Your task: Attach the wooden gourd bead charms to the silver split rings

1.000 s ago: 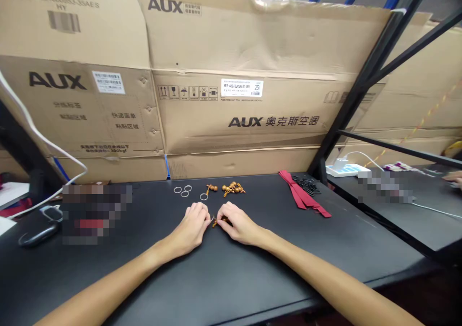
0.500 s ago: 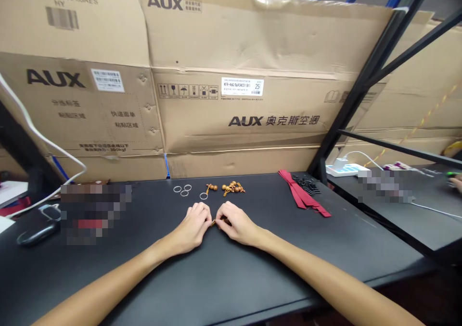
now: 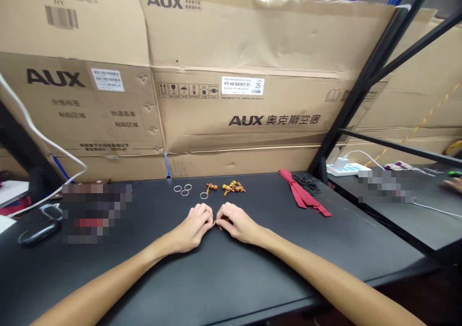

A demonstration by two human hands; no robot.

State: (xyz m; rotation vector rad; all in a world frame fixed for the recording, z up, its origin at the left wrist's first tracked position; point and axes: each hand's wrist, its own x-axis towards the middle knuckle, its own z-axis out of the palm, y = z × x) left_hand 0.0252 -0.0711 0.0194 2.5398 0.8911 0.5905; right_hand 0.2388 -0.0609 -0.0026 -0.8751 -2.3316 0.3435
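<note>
My left hand (image 3: 198, 226) and my right hand (image 3: 237, 223) meet over the black table, both with pinched fingers. A small brown beaded pendant with a cord (image 3: 220, 227) shows under the fingers of my right hand, which grips it; most of it is hidden. My left fingertips touch the cord side, and what they pinch is too small to make out. Just beyond lies a metal ring (image 3: 204, 196) with a brown bead pendant (image 3: 212, 187) attached. Loose metal rings (image 3: 185, 192) are to its left, and a pile of brown bead pendants (image 3: 234, 187) to its right.
Red ribbon strips (image 3: 303, 193) lie at the back right beside a heap of black fittings (image 3: 307, 183). A black mouse-like object (image 3: 38, 233) and a blurred-out item (image 3: 94, 213) are at the left. Cardboard (image 3: 234, 123) walls the back. Another person's hand (image 3: 454, 184) shows far right.
My fingertips shift slightly at the pendant, and a bit of brown cord now hangs lower under my right fingers. The other person's hand at the far right moved a little to the left.
</note>
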